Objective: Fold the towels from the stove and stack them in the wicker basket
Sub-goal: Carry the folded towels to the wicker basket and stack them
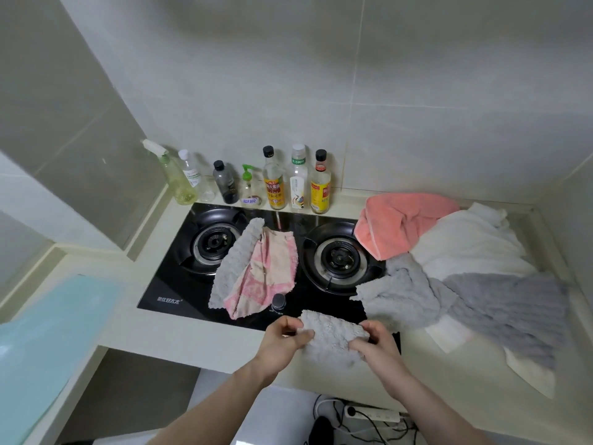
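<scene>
Towel in hand: small grey cloth (333,337), folded to a compact pad, held over the front edge of the counter (179,329) just ahead of the stove (288,220). Left hand (284,337) pinches its left edge, thumb on top, fingers curled beneath. Right hand (373,343) grips the right edge, fingers wrapped over the fabric. Both hands clamped on the same cloth, close together.

On the stove, between the two burners: a grey textured towel (232,261) lying partly under a pink-and-cream towel (268,271), both crumpled and reaching the knob (278,301).

To the right, a heap spills from the right burner onto the counter: coral towel (404,221) at the back, white towel (471,242) beside it, a light grey towel (401,293) in front, a darker grey ribbed towel (510,303) draped toward the counter edge.

Seven bottles (274,184) stand in a row along the back wall. A pale blue sheet (48,342) lies on the counter at far left. Wicker basket not in view.
</scene>
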Demonstrator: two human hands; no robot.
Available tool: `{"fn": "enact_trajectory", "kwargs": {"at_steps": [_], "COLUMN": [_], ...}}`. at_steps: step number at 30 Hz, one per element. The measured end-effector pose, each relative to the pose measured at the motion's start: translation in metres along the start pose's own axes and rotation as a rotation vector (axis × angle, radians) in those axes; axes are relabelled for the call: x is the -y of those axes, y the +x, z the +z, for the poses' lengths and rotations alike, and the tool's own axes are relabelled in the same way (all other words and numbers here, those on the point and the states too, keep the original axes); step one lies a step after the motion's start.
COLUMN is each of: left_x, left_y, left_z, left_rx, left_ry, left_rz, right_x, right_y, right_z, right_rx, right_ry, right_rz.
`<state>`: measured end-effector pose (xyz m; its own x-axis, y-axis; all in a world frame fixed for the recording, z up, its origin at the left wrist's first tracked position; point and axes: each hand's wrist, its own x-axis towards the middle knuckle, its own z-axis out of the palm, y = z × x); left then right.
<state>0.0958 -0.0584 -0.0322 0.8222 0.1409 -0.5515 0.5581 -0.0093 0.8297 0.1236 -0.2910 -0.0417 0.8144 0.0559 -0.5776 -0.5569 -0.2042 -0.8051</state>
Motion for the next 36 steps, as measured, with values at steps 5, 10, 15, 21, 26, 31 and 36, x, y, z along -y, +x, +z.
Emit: {"fn": "enact_trajectory", "kwargs": {"at_steps": [5,10,15,21,26,31,36], "left_x": [-0.007,0.002,0.03,0.084,0.137,0.182,0.214], "left_y": [-0.036,-0.096,-0.172,-0.28,-0.369,-0.443,-0.505], "left_z": [-0.037,-0.102,-0.179,-0.277,-0.34,-0.392,-0.44], "left_rx": [-0.074,-0.251,-0.377,-0.612,-0.771,-1.009,-1.221], "left_ry": [-0.138,-0.213,-0.264,-0.297,-0.303,-0.403,-0.499], "left_rz": [0.034,0.1,0.173,0.231,0.256,0.255,0.258], "right_x": [0.022,0.045,0.059,0.048,0.025,0.011,0.008], "right_y": [-0.016,-0.044,-0.095,-0.177,-0.251,-0.314,-0.371], "right_z": [0.038,0.106,0.197,0.32,0.413,0.498,0.578], "right_rx": [0.101,0.249,0.428,0.627,0.762,0.921,1.115], "right_ry": [0.066,0.045,-0.028,-0.189,-0.318,-0.41,-0.505], "right_rz": [-0.038,-0.103,-0.18,-0.271,-0.356,-0.438,-0.458]}}
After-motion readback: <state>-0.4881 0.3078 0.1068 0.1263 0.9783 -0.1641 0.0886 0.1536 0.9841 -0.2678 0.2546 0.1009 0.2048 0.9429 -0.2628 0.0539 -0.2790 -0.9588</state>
